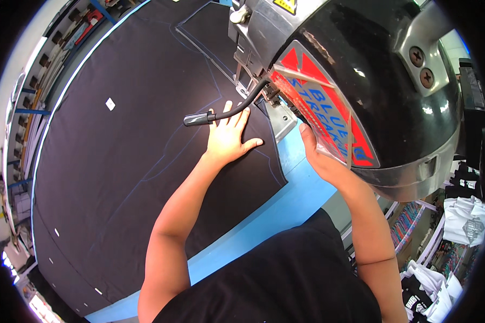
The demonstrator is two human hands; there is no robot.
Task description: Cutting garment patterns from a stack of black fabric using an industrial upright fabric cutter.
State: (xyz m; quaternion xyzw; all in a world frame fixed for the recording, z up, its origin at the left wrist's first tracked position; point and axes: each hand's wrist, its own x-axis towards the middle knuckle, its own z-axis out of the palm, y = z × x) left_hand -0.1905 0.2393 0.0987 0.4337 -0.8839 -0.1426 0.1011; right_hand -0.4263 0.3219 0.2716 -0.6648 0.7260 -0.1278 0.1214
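Black fabric (118,161), drawn with blue lines, spreads left of the cutting machine (399,124). Just left of that machine, the left hand (229,140) rests palm-down, fingers spread; apart from it, the right hand (320,158) meets the machine's near side, fingers hidden, grip impossible to tell.

We stand in what appears to be a garment-cutting workshop: blue-lined dark cloth (118,145) lies under our left hand (227,140), a motorised cutter (415,132) beside our right hand (320,161), stocked shelving (39,112) beyond the left, garments (465,218) farther right.
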